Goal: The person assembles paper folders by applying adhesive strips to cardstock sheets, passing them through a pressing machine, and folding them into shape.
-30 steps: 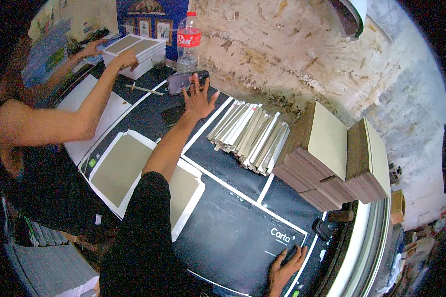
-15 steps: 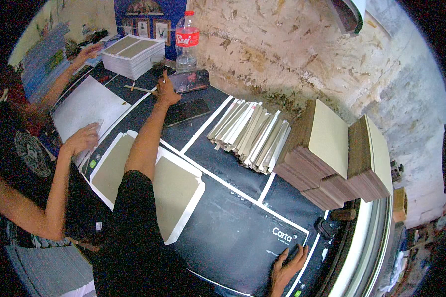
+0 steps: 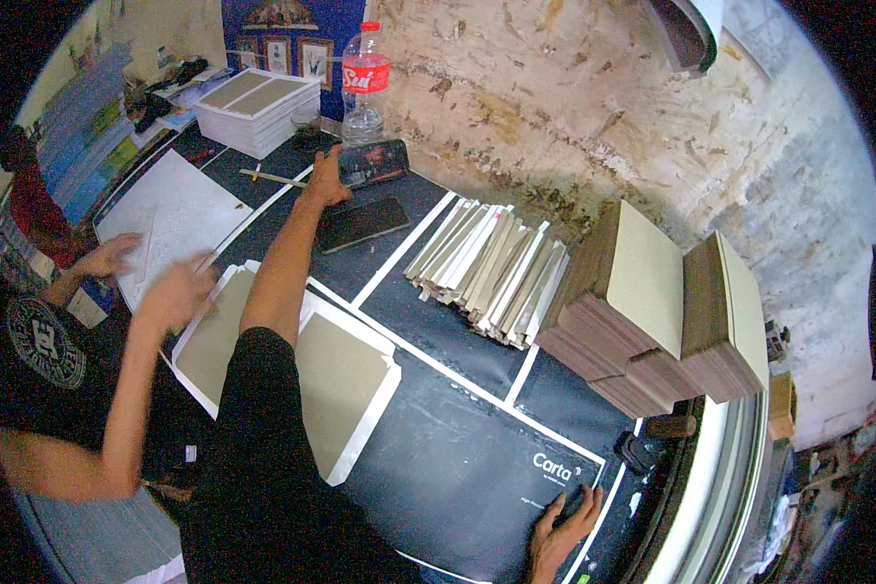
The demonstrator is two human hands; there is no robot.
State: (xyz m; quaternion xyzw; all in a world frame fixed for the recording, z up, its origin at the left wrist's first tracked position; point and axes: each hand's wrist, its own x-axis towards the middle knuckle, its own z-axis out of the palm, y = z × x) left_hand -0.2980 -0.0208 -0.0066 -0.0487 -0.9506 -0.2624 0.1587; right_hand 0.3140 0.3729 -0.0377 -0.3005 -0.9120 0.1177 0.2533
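Resting spread, right hand held nothing; left hand, by table far-edge phone, grip unclear; paper margins lay unfolded.

A dark phone apparently leans near the bottle.

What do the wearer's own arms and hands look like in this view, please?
The left arm wears a plain black fabric sleeve that ends near the elbow, leaving the left forearm bare. The left hand and the right hand are ungloved, with no watch or ring that I can make out. The right sleeve is out of view.
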